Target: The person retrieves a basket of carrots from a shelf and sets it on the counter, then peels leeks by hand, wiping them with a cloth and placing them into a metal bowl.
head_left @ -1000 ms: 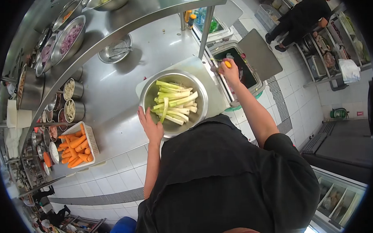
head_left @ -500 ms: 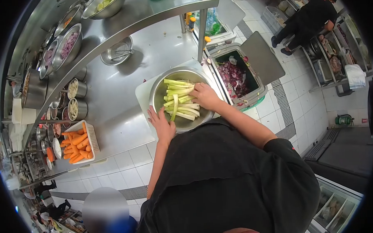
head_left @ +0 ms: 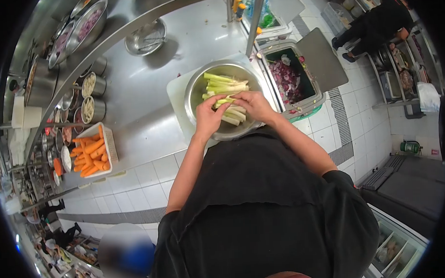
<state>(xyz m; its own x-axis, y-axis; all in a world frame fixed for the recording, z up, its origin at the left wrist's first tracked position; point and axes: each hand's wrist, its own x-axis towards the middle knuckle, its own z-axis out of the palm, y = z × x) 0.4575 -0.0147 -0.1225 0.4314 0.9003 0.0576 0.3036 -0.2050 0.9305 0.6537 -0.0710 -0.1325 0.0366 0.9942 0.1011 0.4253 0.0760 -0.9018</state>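
Observation:
Several pale green celery-like stalks (head_left: 220, 81) lie in a steel bowl (head_left: 195, 86), which rests on a white cutting board (head_left: 178, 99). Over the bowl, my left hand (head_left: 209, 115) and my right hand (head_left: 255, 107) meet, their fingertips pinching one stalk (head_left: 224, 101) between them. The fingers partly cover the stalks beneath. To the right of the bowl is an open bin (head_left: 285, 80) with purple and white peelings; a peeler with an orange handle (head_left: 259, 31) sits near its upper left corner, only partly visible.
A white basket of carrots (head_left: 110, 143) stands at the counter's left edge, beside steel pots (head_left: 93, 109). Farther back is a steel bowl with a whisk (head_left: 145, 38). A metal shelf (head_left: 178, 4) crosses above the counter. Another person (head_left: 380, 23) stands at racks, upper right.
My right hand has come from the bin to the bowl, without the orange-handled tool. Both hands have drawn together around a stalk. The view has shifted slightly.

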